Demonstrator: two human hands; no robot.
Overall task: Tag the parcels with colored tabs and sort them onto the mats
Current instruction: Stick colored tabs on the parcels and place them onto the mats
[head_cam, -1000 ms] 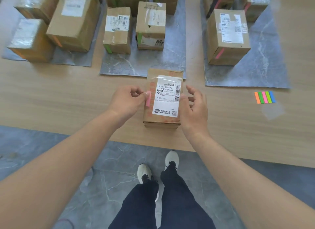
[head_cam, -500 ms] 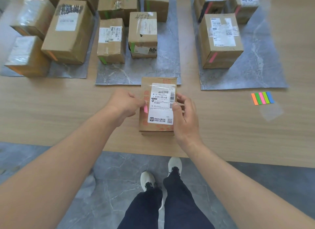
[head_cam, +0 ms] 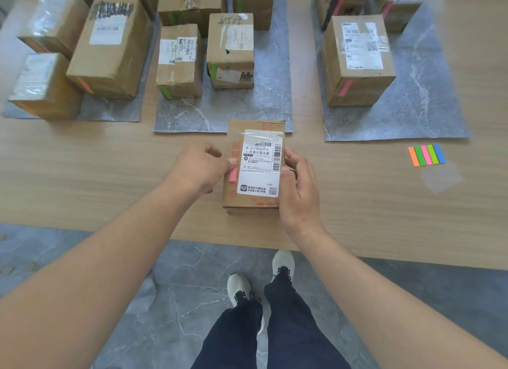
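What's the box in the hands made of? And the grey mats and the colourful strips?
The box looks like plain brown cardboard, matte, with a glossy white paper label. The grey mats look thin and marble-patterned, maybe vinyl or rubber; hard to tell. The colourful strips seem thin neon plastic film or paper.

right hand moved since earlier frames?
Yes. The right hand moved left and grips the right edge of the parcel; earlier it hung open beside it. The parcel stayed at the front edge of the middle mat.
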